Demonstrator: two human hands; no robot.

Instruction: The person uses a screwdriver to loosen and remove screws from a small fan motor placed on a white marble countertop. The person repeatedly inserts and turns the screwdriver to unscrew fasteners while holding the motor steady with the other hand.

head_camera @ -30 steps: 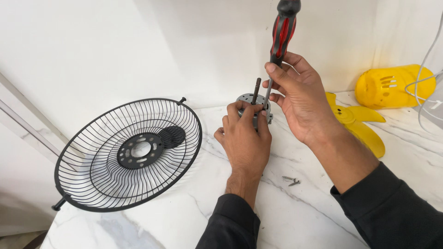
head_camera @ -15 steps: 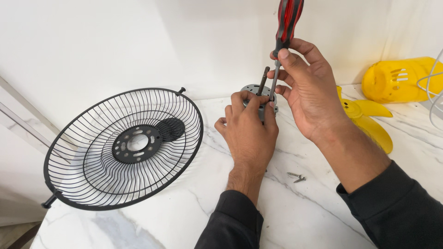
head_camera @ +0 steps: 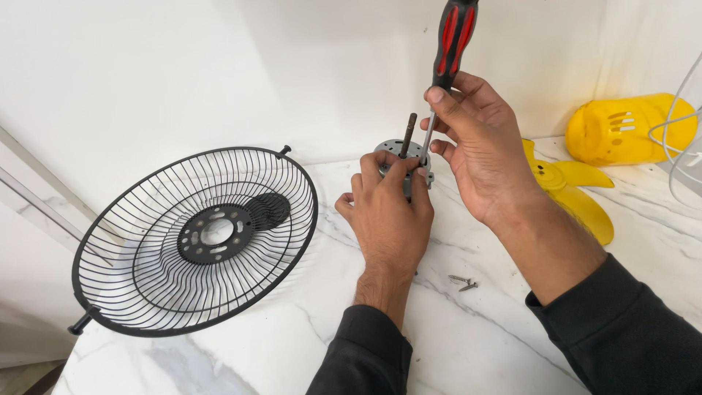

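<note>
Here, near the centre of the frame, the left hand (head_camera: pixel 387 212) is closed around a small grey fan motor (head_camera: pixel 391 151) that stands on the white marble counter (head_camera: pixel 475 344), fingers curled over its far edge, seemingly to keep it from turning or sliding. A dark shaft (head_camera: pixel 407 135) sticks straight up from the middle of the motor, just above the knuckles.

The right hand (head_camera: pixel 479 153) comes in from the lower right and pinches the metal shank of a screwdriver (head_camera: pixel 452 40) between thumb and fingertips, low down near the tip, with the rest of the hand loosely curled. That low grip looks meant to guide the tip onto the motor's top plate; the red-and-black handle stands free at the top of the frame, nearly upright, tilted slightly right. The tip itself is hidden between the two hands.

In the left half of the frame a black wire fan guard (head_camera: pixel 197 241) leans on its rim, open side up. Two loose screws (head_camera: pixel 463 281) lie on the counter just right of the left wrist. Behind the right forearm is a yellow fan blade (head_camera: pixel 578 197), and a yellow plastic housing (head_camera: pixel 629 130) sits in the upper right, beside a white wire guard (head_camera: pixel 684 124) at the edge.
</note>
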